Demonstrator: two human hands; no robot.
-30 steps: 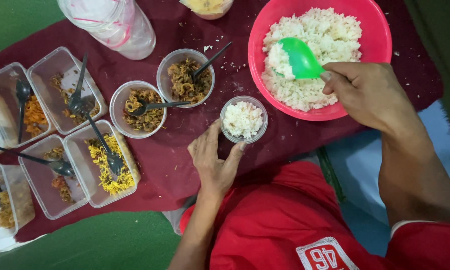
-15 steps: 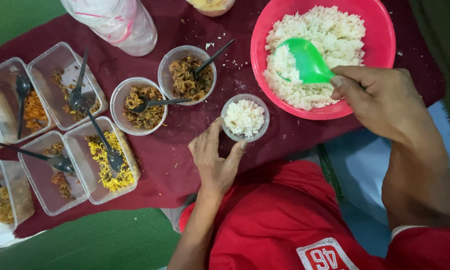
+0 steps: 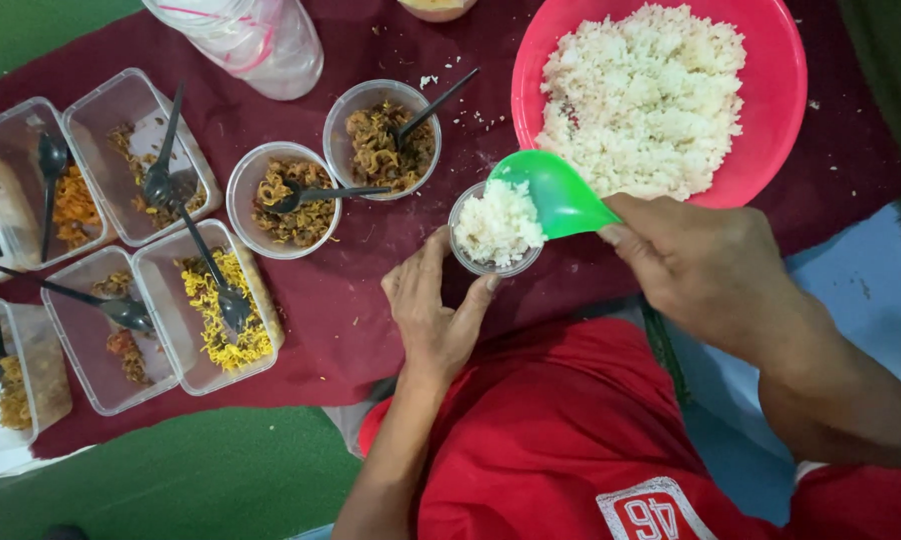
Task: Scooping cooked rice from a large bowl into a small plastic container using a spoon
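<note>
Green spoon (image 3: 556, 192) pinched in right hand's (image 3: 706, 270) closed grip; left hand (image 3: 433, 310) cups rice cup (image 3: 495, 228).

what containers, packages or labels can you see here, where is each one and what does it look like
Clear rectangular tubs: left, holding side dishes and black spoons.
Clear round cups: centre, brown food.
Small rice cup: steadied by left hand.
Pink bowl: top right, rice.
Clear plastic jar: top, pink markings.

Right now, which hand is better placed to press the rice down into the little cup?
Probably the right hand: it holds the green spoon over the small cup of rice, while the left hand steadies that cup.
</note>
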